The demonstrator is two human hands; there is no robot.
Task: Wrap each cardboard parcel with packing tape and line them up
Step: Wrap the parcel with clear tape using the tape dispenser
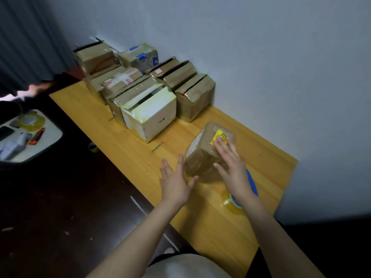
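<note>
Right hand (233, 167) flat atop parcel (202, 155); left hand (174, 179) beside it.

The left hand (174, 183) and right hand (232, 169) are bare, and so are both forearms (140, 233) down to the picture's lower edge. Between the arms shows a pale, off-white garment (180, 266), with a dark band (160, 257) along its upper edge; which garment it is cannot be told.
</note>
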